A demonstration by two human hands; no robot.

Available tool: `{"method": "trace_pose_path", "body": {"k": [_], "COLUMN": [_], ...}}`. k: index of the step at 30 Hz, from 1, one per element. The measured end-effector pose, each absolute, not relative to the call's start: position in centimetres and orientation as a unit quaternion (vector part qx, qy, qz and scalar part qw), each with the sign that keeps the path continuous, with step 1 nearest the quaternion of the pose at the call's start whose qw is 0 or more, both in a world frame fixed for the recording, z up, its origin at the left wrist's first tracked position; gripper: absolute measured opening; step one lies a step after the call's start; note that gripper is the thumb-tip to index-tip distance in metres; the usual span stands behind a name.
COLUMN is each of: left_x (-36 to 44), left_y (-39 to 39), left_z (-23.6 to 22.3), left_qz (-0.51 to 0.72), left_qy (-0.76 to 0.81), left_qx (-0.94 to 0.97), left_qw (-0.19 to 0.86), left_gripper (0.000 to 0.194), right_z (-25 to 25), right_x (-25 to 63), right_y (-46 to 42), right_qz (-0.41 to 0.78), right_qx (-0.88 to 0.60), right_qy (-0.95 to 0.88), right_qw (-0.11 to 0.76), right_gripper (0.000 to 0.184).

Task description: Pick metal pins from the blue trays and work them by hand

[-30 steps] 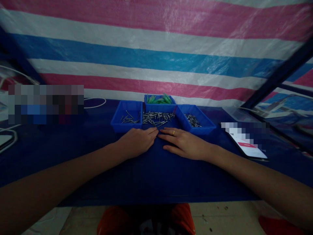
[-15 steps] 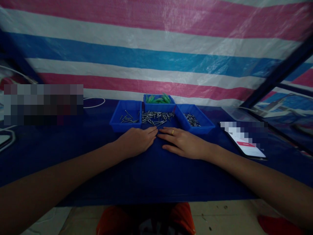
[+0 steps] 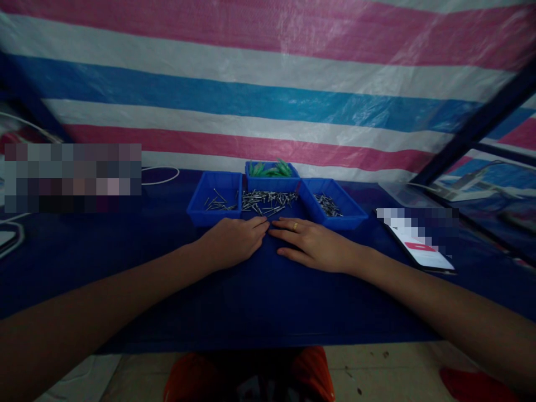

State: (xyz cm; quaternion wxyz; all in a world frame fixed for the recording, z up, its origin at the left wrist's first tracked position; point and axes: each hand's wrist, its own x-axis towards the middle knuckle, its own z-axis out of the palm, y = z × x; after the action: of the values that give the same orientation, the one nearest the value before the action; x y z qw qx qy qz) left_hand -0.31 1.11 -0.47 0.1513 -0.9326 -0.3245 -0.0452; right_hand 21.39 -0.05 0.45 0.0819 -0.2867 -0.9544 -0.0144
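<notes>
The left hand point(image 3: 234, 243) is curving palm-down, fingers together, hiding whether it is gripping anything; the right hand point(image 3: 313, 243) is resting palm-down, fingers loosely spread, seemingly holding nothing. Slim, shiny metal pins point(image 3: 270, 199) are lying heaped just beyond both hands, between two blue plastic trays point(image 3: 214, 219), while pixelation is masking part of a phone point(image 3: 427, 254)

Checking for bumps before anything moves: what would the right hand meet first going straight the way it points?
Most likely the left hand, which lies just ahead of the right hand, though depth and the small gap between them are hard to judge.
</notes>
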Motion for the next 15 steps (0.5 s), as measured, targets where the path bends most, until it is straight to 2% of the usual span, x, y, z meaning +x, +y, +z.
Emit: {"method": "trace_pose_path", "body": {"k": [15], "left_x": [-0.42], "left_y": [1.13], "left_z": [-0.44], "left_qz": [-0.079], "left_qy": [-0.281], "left_qx": [-0.944], "left_qw": [0.151], "left_gripper": [0.025], "right_z": [0.44], "right_x": [21.35], "right_y": [-0.2], "right_qz": [-0.01], "right_qx": [-0.307], "right_qy": [-0.947], "right_qw": [0.096], "right_gripper": [0.043]}}
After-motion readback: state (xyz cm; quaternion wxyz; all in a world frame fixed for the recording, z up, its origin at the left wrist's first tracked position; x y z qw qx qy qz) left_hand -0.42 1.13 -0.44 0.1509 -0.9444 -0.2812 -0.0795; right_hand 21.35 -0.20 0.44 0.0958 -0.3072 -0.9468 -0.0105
